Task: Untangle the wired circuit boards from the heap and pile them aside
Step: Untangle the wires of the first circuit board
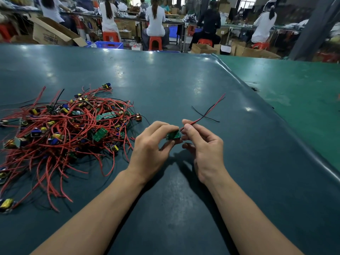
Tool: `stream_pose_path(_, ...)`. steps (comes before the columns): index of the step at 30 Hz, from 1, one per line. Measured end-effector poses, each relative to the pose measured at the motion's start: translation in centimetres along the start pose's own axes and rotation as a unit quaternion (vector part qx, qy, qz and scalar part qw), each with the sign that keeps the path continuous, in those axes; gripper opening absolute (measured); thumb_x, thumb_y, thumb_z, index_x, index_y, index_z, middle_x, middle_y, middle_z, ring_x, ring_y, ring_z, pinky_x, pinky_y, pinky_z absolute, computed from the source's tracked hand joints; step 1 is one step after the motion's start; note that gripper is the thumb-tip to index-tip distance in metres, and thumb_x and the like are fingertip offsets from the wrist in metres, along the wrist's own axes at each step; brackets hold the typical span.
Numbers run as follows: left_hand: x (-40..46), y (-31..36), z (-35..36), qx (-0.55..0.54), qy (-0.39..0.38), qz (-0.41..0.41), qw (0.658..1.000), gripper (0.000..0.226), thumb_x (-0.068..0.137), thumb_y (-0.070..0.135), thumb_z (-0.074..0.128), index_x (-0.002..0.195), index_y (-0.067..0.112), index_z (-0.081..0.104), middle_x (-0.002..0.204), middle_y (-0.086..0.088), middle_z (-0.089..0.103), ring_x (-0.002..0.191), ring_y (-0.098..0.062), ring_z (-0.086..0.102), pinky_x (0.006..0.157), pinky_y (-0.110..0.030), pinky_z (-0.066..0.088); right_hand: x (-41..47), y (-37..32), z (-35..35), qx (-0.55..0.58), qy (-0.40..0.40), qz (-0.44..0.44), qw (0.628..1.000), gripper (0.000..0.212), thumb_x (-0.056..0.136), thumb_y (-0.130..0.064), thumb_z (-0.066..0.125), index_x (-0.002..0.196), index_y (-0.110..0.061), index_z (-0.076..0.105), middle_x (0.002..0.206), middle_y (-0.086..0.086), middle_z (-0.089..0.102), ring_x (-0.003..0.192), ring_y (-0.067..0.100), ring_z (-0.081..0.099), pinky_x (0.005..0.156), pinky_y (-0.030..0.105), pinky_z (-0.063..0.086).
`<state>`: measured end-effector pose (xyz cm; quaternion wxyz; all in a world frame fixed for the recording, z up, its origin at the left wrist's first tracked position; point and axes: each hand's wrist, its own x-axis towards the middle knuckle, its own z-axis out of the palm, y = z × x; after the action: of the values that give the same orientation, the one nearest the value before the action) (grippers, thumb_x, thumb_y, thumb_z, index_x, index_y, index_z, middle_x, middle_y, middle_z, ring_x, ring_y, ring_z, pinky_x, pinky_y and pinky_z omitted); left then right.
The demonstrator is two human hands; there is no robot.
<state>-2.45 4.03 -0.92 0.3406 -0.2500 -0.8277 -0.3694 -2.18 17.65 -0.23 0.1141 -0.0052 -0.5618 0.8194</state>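
Note:
A heap of small green circuit boards (pixel 60 131) tangled in red and black wires lies on the left of the table. In the middle, just above the table, my left hand (pixel 150 146) grips one small green circuit board (pixel 173 135). My right hand (pixel 204 144) pinches that board's red wire (pixel 207 113) between thumb and forefinger, close to the board. The red wire runs up and to the right, free of the heap. A thin black wire (pixel 206 115) crosses it and rests on the table.
The dark teal table mat (pixel 165 80) ends in a raised edge (pixel 257 100) on the right, with a lighter green surface (pixel 294 85) beyond. Stray boards (pixel 6 204) lie at the near left. Past the far edge, people sit on red stools among cardboard boxes and blue crates.

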Motion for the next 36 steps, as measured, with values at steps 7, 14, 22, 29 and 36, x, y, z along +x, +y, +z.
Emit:
stream_pose_path(7, -0.2, -0.3, 0.3, 0.015, 0.015, -0.011, 1.0, 0.036, 0.074, -0.007, 0.077, 0.109, 0.0, 0.072, 0.096, -0.01, 0.064, 0.088, -0.012, 0.057, 0.08, -0.009, 0.043, 0.6, -0.1, -0.5, -0.039, -0.048, 0.014, 0.998, 0.019, 0.089, -0.01, 0.069, 0.074, -0.021, 0.071, 0.073, 0.0, 0.068, 0.068, 0.012, 0.065, 0.056, 0.026, 0.05)
stream_pose_path(14, 0.1, 0.1, 0.7, -0.02, -0.018, -0.023, 0.999, 0.028, 0.08, 0.02, 0.079, 0.101, 0.002, 0.074, 0.091, -0.006, 0.066, 0.078, -0.011, 0.059, 0.075, -0.021, 0.05, 0.7, 0.4, -0.8, -0.122, 0.027, -0.052, 0.991, 0.014, 0.091, -0.016, 0.07, 0.077, -0.018, 0.075, 0.067, 0.002, 0.068, 0.062, 0.012, 0.059, 0.052, 0.026, 0.047)
stream_pose_path(22, -0.1, -0.1, 1.1, -0.024, -0.002, 0.0, 1.0, 0.025, 0.081, 0.018, 0.079, 0.098, 0.001, 0.073, 0.087, -0.006, 0.064, 0.072, -0.019, 0.059, 0.069, -0.032, 0.052, 2.2, -0.2, -2.5, -0.157, 0.151, -0.099, 0.971, 0.029, 0.089, -0.025, 0.072, 0.06, -0.028, 0.073, 0.058, -0.007, 0.064, 0.056, 0.006, 0.052, 0.057, 0.034, 0.045)
stream_pose_path(29, -0.4, -0.1, 1.0, -0.036, -0.009, 0.016, 0.999, 0.025, 0.081, 0.018, 0.079, 0.099, 0.001, 0.073, 0.088, -0.004, 0.064, 0.072, -0.014, 0.058, 0.071, -0.025, 0.051, 2.3, -0.6, -3.2, -0.096, 0.18, -0.105, 0.973, 0.027, 0.095, -0.022, 0.064, 0.07, -0.022, 0.075, 0.061, -0.006, 0.066, 0.058, 0.006, 0.057, 0.046, 0.02, 0.043)
stream_pose_path(36, -0.5, -0.2, 0.9, -0.039, -0.025, 0.023, 0.999, 0.026, 0.081, 0.017, 0.08, 0.1, 0.001, 0.073, 0.09, -0.006, 0.065, 0.074, -0.019, 0.061, 0.072, -0.026, 0.051, 2.5, -0.9, -3.4, 0.046, 0.173, -0.016, 0.984, 0.032, 0.1, -0.019, 0.056, 0.073, -0.011, 0.072, 0.061, -0.003, 0.066, 0.049, 0.008, 0.053, 0.043, 0.02, 0.041)
